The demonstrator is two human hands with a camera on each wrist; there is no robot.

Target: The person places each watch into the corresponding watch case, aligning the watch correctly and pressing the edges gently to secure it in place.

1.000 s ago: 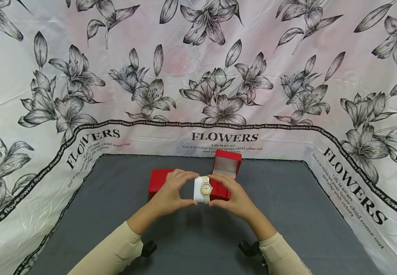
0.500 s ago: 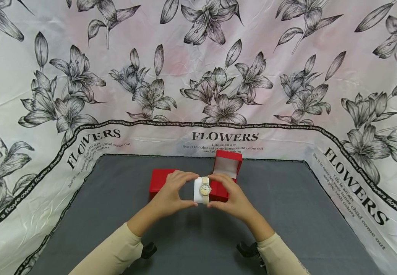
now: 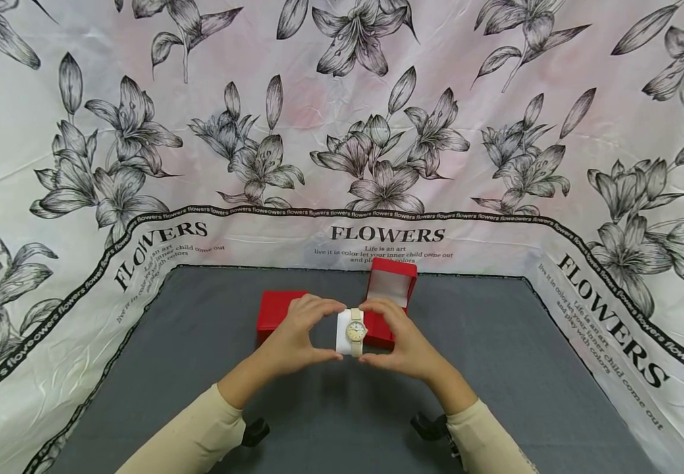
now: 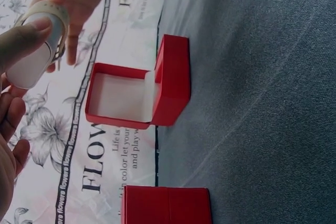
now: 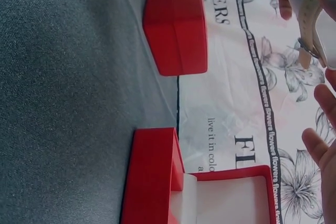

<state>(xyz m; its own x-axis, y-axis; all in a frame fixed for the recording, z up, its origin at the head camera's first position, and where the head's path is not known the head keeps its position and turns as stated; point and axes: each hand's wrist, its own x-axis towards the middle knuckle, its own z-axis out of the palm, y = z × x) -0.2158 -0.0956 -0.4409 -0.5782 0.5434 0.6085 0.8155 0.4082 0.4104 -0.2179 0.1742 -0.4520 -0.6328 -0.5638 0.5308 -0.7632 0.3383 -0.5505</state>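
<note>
A wristwatch [image 3: 356,331] with a pale dial and cream strap is fastened round a white watch cushion [image 3: 342,332]. Both hands hold it up in front of the boxes. My left hand [image 3: 293,334] grips the cushion's left end between thumb and fingers. On the watch side, my right hand [image 3: 402,339] pinches the other end. In the left wrist view, the left thumb presses the rounded white cushion end [image 4: 30,69]. The strap's buckle and holes [image 5: 308,30] show at the back in the right wrist view. Behind the right hand stands an open red watch box [image 3: 393,267] with a white lining.
A closed red box [image 3: 273,312] stands left of the open one, partly behind the left hand. Grey cloth [image 3: 496,368] covers the table. A white flower-printed fabric [image 3: 294,164] rises behind and at the sides. Dark wrist-camera mounts [image 3: 257,431] sit below the cream sleeves.
The watch and cushion have dropped slightly, both hands moving with them. The grips look the same, and the boxes stay in place.
</note>
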